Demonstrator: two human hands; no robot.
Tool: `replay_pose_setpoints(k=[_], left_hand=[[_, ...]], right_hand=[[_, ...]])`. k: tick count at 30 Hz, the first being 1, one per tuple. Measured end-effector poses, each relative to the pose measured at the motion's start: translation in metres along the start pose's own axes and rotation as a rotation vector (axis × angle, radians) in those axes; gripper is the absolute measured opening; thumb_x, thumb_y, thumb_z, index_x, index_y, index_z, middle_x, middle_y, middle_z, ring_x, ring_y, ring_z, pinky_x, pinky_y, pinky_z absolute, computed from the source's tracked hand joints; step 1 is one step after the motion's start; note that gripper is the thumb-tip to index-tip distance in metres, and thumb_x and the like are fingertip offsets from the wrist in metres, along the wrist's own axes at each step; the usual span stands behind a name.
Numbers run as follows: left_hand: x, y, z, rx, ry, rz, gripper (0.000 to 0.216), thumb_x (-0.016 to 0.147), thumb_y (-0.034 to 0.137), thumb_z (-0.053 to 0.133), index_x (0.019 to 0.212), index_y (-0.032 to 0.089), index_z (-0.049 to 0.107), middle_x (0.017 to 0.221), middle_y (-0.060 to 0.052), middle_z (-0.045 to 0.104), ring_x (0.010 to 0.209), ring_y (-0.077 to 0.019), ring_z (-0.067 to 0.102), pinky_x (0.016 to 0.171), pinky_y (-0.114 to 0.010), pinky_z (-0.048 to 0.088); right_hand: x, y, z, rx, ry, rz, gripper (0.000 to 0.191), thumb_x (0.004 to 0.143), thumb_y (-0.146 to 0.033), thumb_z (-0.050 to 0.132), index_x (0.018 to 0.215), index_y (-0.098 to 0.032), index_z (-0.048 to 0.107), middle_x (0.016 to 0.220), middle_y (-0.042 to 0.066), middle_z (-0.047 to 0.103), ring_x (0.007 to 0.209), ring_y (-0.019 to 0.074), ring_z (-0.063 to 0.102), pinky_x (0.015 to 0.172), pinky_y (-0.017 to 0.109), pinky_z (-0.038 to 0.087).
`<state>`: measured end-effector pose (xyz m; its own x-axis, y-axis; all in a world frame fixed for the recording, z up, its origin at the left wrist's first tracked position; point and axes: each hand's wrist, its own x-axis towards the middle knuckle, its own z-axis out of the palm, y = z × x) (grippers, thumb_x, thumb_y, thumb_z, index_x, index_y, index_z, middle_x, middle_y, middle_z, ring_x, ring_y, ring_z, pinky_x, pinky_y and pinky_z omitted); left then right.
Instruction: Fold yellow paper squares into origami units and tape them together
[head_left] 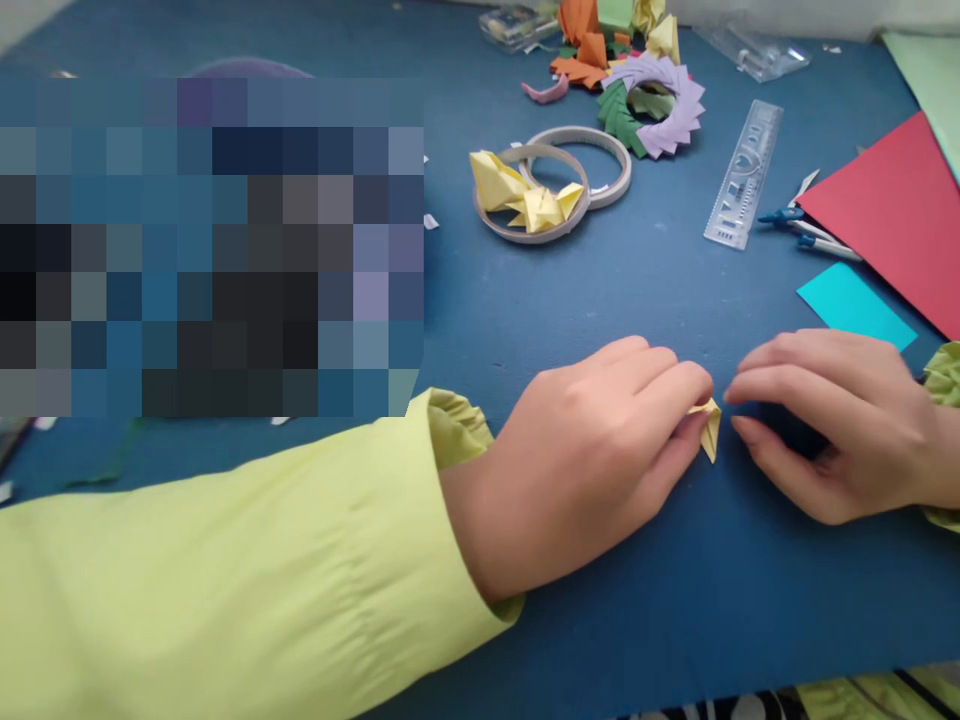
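Observation:
My left hand (592, 460) is closed, pinching a small piece of folded yellow paper (710, 432) between thumb and fingers. Most of that paper is hidden behind the fingertips; only a pointed end sticks out to the right. Just beyond the point, my right hand (840, 425) hovers with thumb and fingers apart, holding nothing and not touching the paper. Further back lie two rolls of tape; the nearer tape roll (532, 238) has yellow folded paper pieces (544, 208) in and on it.
Behind are a purple-and-green folded paper ring (671, 75), orange paper pieces (581, 35) and a clear stencil ruler (744, 175). On the right lie red paper (892, 210), a turquoise sheet (855, 305) and a blue-tipped tool (781, 216). A blurred block hides the left side.

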<state>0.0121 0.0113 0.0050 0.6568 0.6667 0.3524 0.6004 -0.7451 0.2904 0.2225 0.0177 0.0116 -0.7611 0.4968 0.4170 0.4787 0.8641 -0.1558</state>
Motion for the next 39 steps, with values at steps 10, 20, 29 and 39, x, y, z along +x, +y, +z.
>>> replay_pose_setpoints(k=[10,20,29,39], left_hand=[[0.001,-0.004,-0.005,0.09,0.051,0.284,0.023,0.089,0.01,0.046,0.074,0.012,0.063,0.07,-0.005,0.061,0.068,-0.0173,0.055,0.062,-0.029,0.05],[-0.022,0.002,-0.005,0.125,-0.017,0.394,0.033,0.09,0.008,0.03,0.106,0.004,0.059,0.108,-0.013,0.065,0.101,-0.0265,0.058,0.076,-0.037,0.051],[-0.034,-0.009,-0.009,0.055,-0.078,0.39,0.034,0.089,0.011,0.036,0.115,0.007,0.057,0.115,-0.011,0.064,0.113,-0.0265,0.055,0.092,-0.04,0.052],[-0.017,-0.017,-0.006,-0.175,-0.056,0.355,0.039,0.09,0.009,0.031,0.115,0.015,0.059,0.099,-0.008,0.069,0.099,-0.0213,0.062,0.085,-0.033,0.056]], right_hand=[[0.0,0.001,0.009,0.01,-0.055,-0.006,0.003,0.085,-0.016,0.052,0.087,-0.015,0.054,0.081,0.006,0.059,0.069,0.0164,0.052,0.06,0.03,0.044],[0.007,-0.001,0.012,0.048,-0.035,-0.024,0.017,0.088,-0.013,0.047,0.079,-0.01,0.061,0.079,0.01,0.062,0.066,0.0181,0.052,0.059,0.032,0.044],[0.009,-0.004,0.014,0.034,-0.014,0.012,0.026,0.09,-0.015,0.042,0.075,-0.012,0.062,0.073,0.007,0.06,0.06,0.0163,0.044,0.055,0.03,0.036],[0.009,-0.004,0.014,0.069,-0.006,0.013,0.029,0.092,-0.015,0.042,0.074,-0.012,0.064,0.072,0.007,0.062,0.059,0.0157,0.045,0.055,0.031,0.038]])
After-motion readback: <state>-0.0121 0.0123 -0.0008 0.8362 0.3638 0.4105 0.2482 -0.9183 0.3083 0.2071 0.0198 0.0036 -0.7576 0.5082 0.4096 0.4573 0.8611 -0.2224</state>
